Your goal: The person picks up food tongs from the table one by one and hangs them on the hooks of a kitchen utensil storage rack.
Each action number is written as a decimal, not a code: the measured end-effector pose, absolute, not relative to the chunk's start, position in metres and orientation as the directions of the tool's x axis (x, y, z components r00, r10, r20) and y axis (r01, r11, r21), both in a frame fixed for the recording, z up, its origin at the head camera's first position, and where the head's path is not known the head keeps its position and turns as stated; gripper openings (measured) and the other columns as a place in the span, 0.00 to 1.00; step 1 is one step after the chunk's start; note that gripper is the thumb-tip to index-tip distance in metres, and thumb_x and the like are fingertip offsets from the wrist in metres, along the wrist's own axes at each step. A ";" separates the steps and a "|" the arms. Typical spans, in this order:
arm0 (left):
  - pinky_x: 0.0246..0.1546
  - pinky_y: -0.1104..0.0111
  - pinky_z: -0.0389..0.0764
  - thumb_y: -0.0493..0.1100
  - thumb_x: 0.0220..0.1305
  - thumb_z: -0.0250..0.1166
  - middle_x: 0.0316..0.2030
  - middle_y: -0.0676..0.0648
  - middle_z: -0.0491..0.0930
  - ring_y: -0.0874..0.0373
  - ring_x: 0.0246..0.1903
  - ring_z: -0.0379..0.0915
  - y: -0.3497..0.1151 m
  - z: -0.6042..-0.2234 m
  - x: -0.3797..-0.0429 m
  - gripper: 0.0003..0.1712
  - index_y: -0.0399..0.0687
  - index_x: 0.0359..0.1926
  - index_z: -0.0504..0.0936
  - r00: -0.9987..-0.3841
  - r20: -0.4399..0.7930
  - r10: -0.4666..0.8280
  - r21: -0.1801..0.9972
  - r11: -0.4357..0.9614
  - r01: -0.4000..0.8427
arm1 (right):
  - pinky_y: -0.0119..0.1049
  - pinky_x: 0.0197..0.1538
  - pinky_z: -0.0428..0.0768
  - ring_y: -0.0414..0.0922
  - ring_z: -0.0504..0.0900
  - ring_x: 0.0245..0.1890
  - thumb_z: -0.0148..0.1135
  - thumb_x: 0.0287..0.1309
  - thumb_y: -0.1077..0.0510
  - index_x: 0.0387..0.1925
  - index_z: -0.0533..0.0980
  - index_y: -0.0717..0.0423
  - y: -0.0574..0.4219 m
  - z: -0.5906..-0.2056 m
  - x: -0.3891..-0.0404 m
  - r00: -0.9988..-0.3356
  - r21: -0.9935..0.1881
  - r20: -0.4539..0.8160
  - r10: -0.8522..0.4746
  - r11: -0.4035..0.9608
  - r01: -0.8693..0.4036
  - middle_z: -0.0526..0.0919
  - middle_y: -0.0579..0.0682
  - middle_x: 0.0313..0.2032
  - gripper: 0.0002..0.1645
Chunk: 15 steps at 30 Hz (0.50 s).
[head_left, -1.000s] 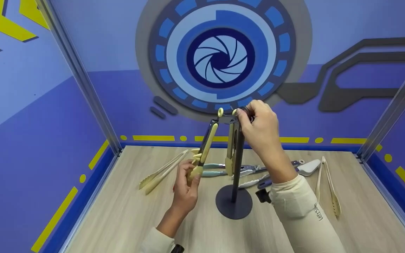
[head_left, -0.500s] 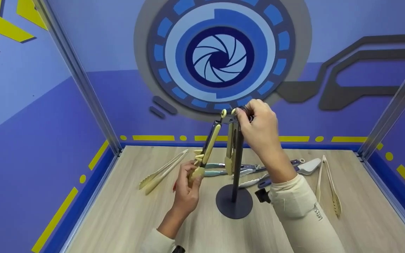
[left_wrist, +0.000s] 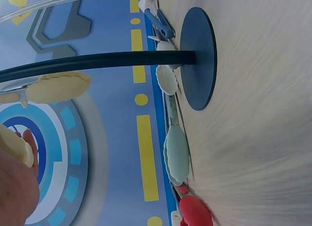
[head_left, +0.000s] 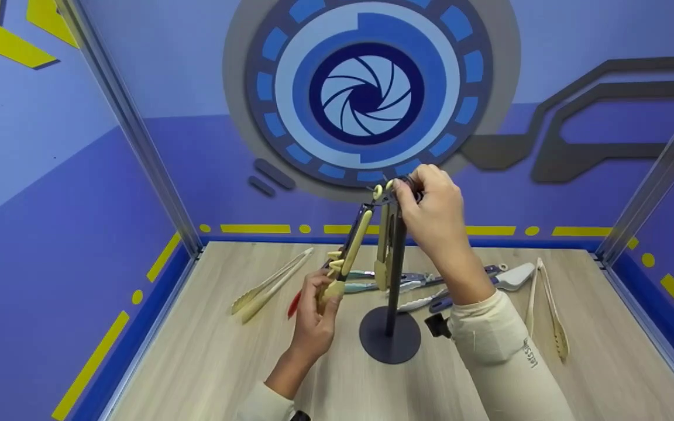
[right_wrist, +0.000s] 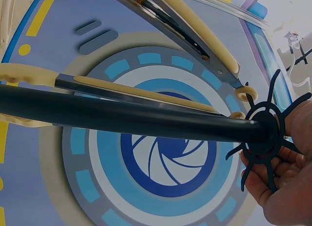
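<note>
My left hand grips yellow-and-steel tongs by their scalloped heads, ring end tilted up toward a black stand. At the stand's top my right hand holds the black hook wheel, fingers behind it in the right wrist view. The ring of the held tongs overlaps the tip of one hook there; whether it is threaded on, I cannot tell. A second yellow pair of tongs hangs from the wheel beside the pole, heads down. In the left wrist view, only part of my left hand shows.
Beige tongs lie at the left of the wooden table, another beige pair at the right. Behind the stand lie teal tongs, red-tipped tongs and a white-bladed server. The round black base stands mid-table.
My left hand has moved slightly right, bringing the tongs' ring closer to the hook wheel. More of the red tip shows behind it. My right hand stays at the stand's top.
</note>
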<state>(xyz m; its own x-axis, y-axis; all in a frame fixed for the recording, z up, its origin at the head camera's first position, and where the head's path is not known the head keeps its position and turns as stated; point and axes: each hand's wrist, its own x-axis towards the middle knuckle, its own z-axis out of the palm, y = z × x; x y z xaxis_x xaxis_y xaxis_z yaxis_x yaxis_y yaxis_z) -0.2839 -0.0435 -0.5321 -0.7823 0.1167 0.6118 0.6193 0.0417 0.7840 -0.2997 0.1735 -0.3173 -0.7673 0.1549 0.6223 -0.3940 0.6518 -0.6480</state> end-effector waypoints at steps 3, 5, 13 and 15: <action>0.63 0.72 0.79 0.33 0.78 0.59 0.67 0.35 0.70 0.61 0.67 0.72 -0.043 -0.533 -0.283 0.10 0.36 0.56 0.71 -0.784 0.609 0.117 0.786 0.038 0.616 | 0.41 0.41 0.66 0.49 0.69 0.35 0.65 0.74 0.56 0.28 0.72 0.59 0.173 -0.318 -0.300 -0.766 -0.646 0.625 0.153 0.653 -0.396 0.72 0.54 0.30 0.18; 0.64 0.72 0.79 0.33 0.78 0.60 0.68 0.36 0.70 0.61 0.68 0.72 -0.043 -0.533 -0.283 0.10 0.38 0.55 0.71 -0.792 0.598 0.118 0.794 0.046 0.606 | 0.41 0.41 0.66 0.49 0.69 0.35 0.65 0.74 0.56 0.28 0.72 0.59 0.174 -0.318 -0.300 -0.766 -0.647 0.624 0.154 0.652 -0.396 0.72 0.54 0.30 0.18; 0.66 0.69 0.79 0.36 0.78 0.62 0.67 0.38 0.72 0.55 0.66 0.75 -0.040 -0.533 -0.284 0.12 0.43 0.57 0.74 -0.782 0.610 0.130 0.771 0.132 0.623 | 0.41 0.40 0.67 0.50 0.69 0.35 0.65 0.74 0.57 0.28 0.72 0.59 0.174 -0.319 -0.300 -0.758 -0.644 0.633 0.158 0.650 -0.402 0.72 0.54 0.30 0.18; 0.67 0.68 0.79 0.36 0.78 0.62 0.67 0.38 0.73 0.55 0.67 0.75 -0.039 -0.534 -0.284 0.12 0.44 0.58 0.74 -0.784 0.606 0.134 0.772 0.135 0.621 | 0.41 0.40 0.67 0.49 0.69 0.35 0.65 0.74 0.57 0.28 0.72 0.59 0.174 -0.319 -0.300 -0.756 -0.642 0.636 0.157 0.651 -0.405 0.72 0.54 0.30 0.18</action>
<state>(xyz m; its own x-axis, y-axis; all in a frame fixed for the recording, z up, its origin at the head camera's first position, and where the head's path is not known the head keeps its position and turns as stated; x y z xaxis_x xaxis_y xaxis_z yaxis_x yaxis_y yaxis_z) -0.2836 -0.0389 -0.5340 -0.7838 0.1342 0.6064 0.6207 0.1352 0.7723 -0.3003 0.1736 -0.3192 -0.7556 0.1569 0.6359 -0.4053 0.6507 -0.6421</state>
